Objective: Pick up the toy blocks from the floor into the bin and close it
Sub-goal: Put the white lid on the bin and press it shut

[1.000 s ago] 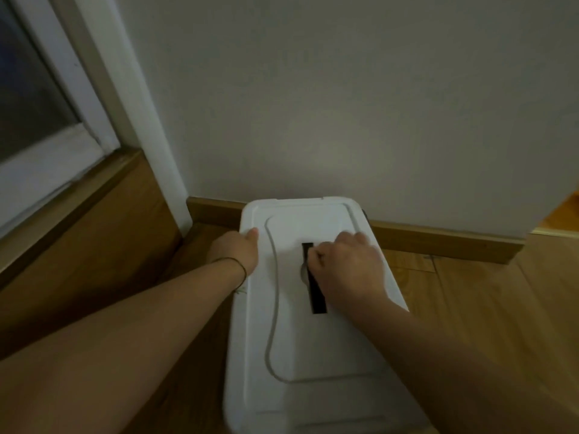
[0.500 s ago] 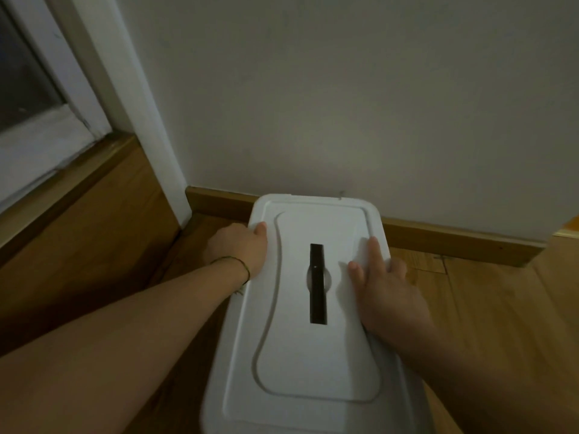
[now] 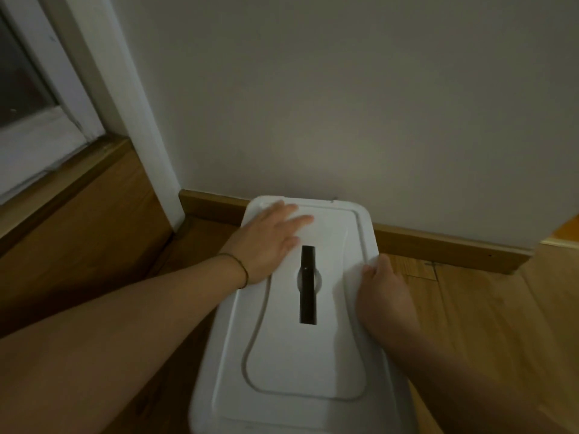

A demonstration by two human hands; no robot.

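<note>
- Left hand [image 3: 272, 234] has come off the lid's side edge and now lies flat, fingers straight, on the far-left corner of the lid [image 3: 291, 349].
- Right hand [image 3: 387, 296] was flat on top before; now its fingers are curled over the right rim.
- Bin [image 3: 200, 408] is lidded and sits on the wood floor [image 3: 485, 324], far end at the baseboard [image 3: 438, 245].

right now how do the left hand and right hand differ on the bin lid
The left hand lies flat, fingers straight, on the far left corner of the lid; the right hand curls its fingers over the lid's right rim. The left hand's wrist wears a thin dark band; the right hand's shows none. Both touch the white lid.
</note>
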